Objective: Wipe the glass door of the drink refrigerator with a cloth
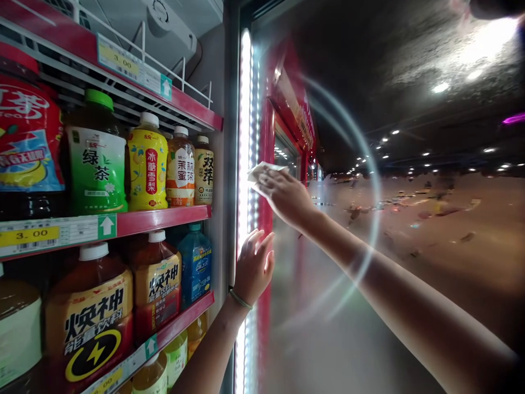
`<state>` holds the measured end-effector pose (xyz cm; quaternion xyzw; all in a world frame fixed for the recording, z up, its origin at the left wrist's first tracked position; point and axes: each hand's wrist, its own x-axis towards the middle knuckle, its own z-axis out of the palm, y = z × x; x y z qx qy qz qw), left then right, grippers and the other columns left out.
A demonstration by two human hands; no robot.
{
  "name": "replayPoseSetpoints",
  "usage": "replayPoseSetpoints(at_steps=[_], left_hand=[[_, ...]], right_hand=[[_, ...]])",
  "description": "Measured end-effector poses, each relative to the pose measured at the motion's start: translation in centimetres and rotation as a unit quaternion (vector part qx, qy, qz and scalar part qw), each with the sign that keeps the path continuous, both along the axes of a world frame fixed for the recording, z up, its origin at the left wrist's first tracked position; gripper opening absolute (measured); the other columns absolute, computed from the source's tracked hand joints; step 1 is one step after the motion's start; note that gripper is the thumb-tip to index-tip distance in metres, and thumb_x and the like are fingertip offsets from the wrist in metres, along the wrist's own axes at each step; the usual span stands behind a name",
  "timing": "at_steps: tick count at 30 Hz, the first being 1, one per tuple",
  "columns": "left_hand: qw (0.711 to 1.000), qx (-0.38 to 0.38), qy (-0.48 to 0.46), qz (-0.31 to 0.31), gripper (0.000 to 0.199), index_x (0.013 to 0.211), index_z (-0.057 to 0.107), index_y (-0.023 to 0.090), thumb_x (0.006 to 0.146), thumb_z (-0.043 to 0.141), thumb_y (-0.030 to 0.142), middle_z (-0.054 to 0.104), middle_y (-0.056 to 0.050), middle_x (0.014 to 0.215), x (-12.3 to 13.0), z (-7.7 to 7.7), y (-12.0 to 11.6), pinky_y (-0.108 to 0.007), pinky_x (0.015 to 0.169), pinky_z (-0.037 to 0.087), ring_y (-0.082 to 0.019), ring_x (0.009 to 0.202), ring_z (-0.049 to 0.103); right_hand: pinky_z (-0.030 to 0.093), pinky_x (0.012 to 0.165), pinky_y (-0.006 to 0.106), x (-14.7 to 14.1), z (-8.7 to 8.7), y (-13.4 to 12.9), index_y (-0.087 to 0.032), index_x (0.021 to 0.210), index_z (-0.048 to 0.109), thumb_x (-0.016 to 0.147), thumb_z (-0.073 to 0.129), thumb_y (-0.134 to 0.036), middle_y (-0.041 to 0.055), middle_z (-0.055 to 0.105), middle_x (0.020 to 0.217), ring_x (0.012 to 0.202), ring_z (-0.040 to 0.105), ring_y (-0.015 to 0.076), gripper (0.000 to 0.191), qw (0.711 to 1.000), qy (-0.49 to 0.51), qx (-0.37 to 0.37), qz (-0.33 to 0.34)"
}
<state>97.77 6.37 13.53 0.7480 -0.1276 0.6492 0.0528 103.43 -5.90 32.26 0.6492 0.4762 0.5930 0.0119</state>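
Observation:
My right hand [284, 196] lies nearly flat over a folded pale cloth [255, 171], fingers together, pressing it against the glass pane [328, 306] beside the bright light strip [245, 120]. The arm reaches in from the lower right. Lower down, my left hand [255, 267] is raised by the cooler's side edge, close to the strip, with its fingers apart and nothing in them. Whether its fingertips touch the edge I cannot tell. A thin band [241, 299] circles the left wrist.
Left of my hands, cooler shelves [180, 215] hold bottled drinks, among them a green tea bottle [98, 158], a yellow bottle [147, 164] and a large energy drink bottle [91, 317]. Price labels [33, 236] line the shelf fronts. A red cabinet [287, 109] appears through the glass.

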Motion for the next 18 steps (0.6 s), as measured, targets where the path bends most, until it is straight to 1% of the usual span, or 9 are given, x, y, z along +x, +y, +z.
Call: replayPoseSetpoints(at_steps=[2, 3, 4, 7, 11, 12, 15, 16, 18], left_hand=[[1.000, 0.002, 0.000, -0.001, 0.052, 0.148, 0.048, 0.024, 0.097, 0.056, 0.012, 0.059, -0.014, 0.140, 0.02, -0.07, -0.01, -0.049, 0.115, 0.053, -0.028, 0.139, 0.055], [1.000, 0.001, 0.000, -0.001, 0.053, 0.148, 0.048, 0.024, 0.098, 0.056, 0.012, 0.059, -0.014, 0.140, 0.04, -0.09, -0.02, -0.049, 0.115, 0.053, -0.028, 0.139, 0.055], [1.000, 0.000, 0.000, -0.001, 0.053, 0.148, 0.048, 0.025, 0.097, 0.056, 0.012, 0.059, -0.013, 0.140, 0.06, -0.11, -0.04, -0.049, 0.115, 0.053, -0.027, 0.140, 0.055], [1.000, -0.003, 0.000, 0.003, 0.053, 0.148, 0.048, 0.025, 0.097, 0.056, 0.012, 0.060, -0.013, 0.139, 0.14, -0.16, -0.06, -0.049, 0.114, 0.054, -0.028, 0.140, 0.055], [1.000, 0.001, -0.004, 0.000, 0.053, 0.148, 0.048, 0.024, 0.097, 0.056, 0.011, 0.059, -0.014, 0.140, 0.13, -0.17, 0.02, -0.049, 0.115, 0.053, -0.028, 0.140, 0.055], [1.000, 0.003, -0.004, -0.002, 0.053, 0.148, 0.048, 0.024, 0.097, 0.056, 0.011, 0.059, -0.013, 0.140, 0.09, -0.17, 0.05, -0.049, 0.115, 0.053, -0.027, 0.140, 0.055], [1.000, 0.006, 0.002, -0.005, 0.053, 0.148, 0.048, 0.024, 0.098, 0.056, 0.012, 0.058, -0.014, 0.140, -0.08, -0.23, 0.15, -0.048, 0.116, 0.053, -0.027, 0.140, 0.054], [1.000, 0.007, 0.004, -0.005, 0.053, 0.148, 0.048, 0.024, 0.098, 0.056, 0.012, 0.058, -0.014, 0.141, -0.13, -0.28, 0.18, -0.048, 0.116, 0.052, -0.027, 0.141, 0.054], [1.000, 0.004, 0.007, -0.005, 0.054, 0.149, 0.047, 0.024, 0.098, 0.056, 0.012, 0.057, -0.014, 0.142, -0.21, -0.38, 0.19, -0.049, 0.117, 0.052, -0.027, 0.142, 0.053]], right_hand=[[0.041, 0.127, 0.053, -0.01, -0.01, -0.25, -0.020, 0.144, 0.065, 0.099, 0.051, -0.001, 0.0086, 0.063, 0.151, 0.146, 0.054, 0.0268, 0.050, 0.998, 0.006, 0.059, -0.002], [0.041, 0.127, 0.054, -0.05, -0.05, -0.30, -0.020, 0.144, 0.065, 0.099, 0.050, -0.001, 0.0088, 0.063, 0.151, 0.146, 0.054, 0.0273, 0.050, 0.997, 0.007, 0.071, -0.002], [0.042, 0.126, 0.054, -0.12, -0.13, -0.28, -0.020, 0.143, 0.066, 0.100, 0.051, -0.002, 0.0089, 0.064, 0.150, 0.145, 0.055, 0.0276, 0.049, 0.998, 0.008, 0.064, 0.000], [0.045, 0.124, 0.052, -0.40, -0.51, -0.02, -0.019, 0.137, 0.070, 0.101, 0.053, -0.005, 0.0091, 0.066, 0.147, 0.141, 0.059, 0.0274, 0.042, 1.000, 0.009, 0.004, 0.002], [0.043, 0.126, 0.052, -0.69, -0.88, 0.03, -0.017, 0.139, 0.069, 0.100, 0.052, -0.004, 0.0102, 0.064, 0.149, 0.144, 0.056, 0.0281, 0.044, 0.999, 0.001, 0.036, -0.016], [0.043, 0.126, 0.052, -0.70, -0.92, -0.03, -0.017, 0.138, 0.070, 0.100, 0.052, -0.004, 0.0097, 0.065, 0.149, 0.144, 0.056, 0.0278, 0.043, 1.000, -0.005, 0.020, -0.019], [0.046, 0.124, 0.050, -0.59, -0.78, -0.31, -0.019, 0.135, 0.071, 0.100, 0.051, -0.002, 0.0065, 0.066, 0.148, 0.142, 0.059, 0.0256, 0.044, 0.997, -0.018, -0.070, -0.011], [0.046, 0.124, 0.050, -0.52, -0.63, -0.41, -0.020, 0.137, 0.070, 0.100, 0.050, -0.001, 0.0064, 0.065, 0.148, 0.142, 0.059, 0.0255, 0.046, 0.997, -0.017, -0.073, -0.009], [0.044, 0.126, 0.053, -0.38, -0.39, -0.54, -0.019, 0.141, 0.067, 0.100, 0.047, 0.001, 0.0085, 0.064, 0.150, 0.144, 0.057, 0.0266, 0.050, 1.000, -0.009, -0.028, -0.008]])
